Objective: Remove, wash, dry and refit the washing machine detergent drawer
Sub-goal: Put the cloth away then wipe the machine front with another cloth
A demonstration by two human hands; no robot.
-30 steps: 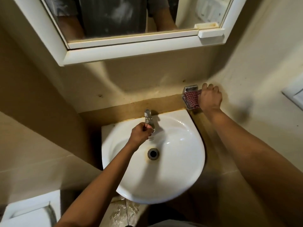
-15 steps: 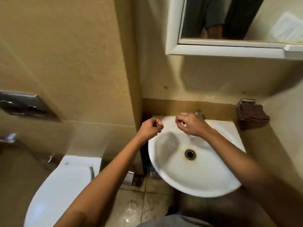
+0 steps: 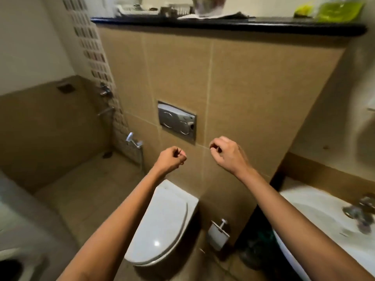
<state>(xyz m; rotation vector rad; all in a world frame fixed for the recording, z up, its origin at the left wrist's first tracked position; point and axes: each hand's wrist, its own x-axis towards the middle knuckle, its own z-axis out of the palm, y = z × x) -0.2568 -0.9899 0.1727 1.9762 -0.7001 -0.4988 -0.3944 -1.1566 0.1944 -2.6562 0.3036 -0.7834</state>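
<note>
Left hand point(image 3: 171, 159): raised just below the middle of the view, toward 7 o'clock; the fingers point(image 3: 181, 158) are curled tight into a fist and nothing is seen held in them.
Right hand point(image 3: 227, 154): raised near the middle, toward 4 o'clock; the fingers point(image 3: 215, 148) are curled under, with the thumb tip close to the forefinger, and nothing is seen held.
Hands together: held apart, level with one another, in front of the tiled wall.
Detergent drawer: its place cannot be told from this view.
Washing machine point(image 3: 20, 230): seen only in part and blurred at the 8 o'clock edge, with a dark round opening at the bottom corner.
Flush plate point(image 3: 176, 120): set into the wall at the middle, just above the two hands.
Toilet point(image 3: 162, 224): found at 6 o'clock, lid shut, partly crossed by the left forearm.
Paper holder point(image 3: 218, 234): fixed to the wall at 5 o'clock, just beside the toilet.
Sink point(image 3: 316, 226): seen at 4 o'clock by the right edge, its tap point(image 3: 359, 211) blurred.
Hand sprayer point(image 3: 134, 140): hung on the wall at 9 o'clock.
Shelf point(image 3: 223, 25): a dark ledge at 12 o'clock, loaded with blurred items.
Green bottle point(image 3: 341, 9): stood on the shelf at 1 o'clock.
</note>
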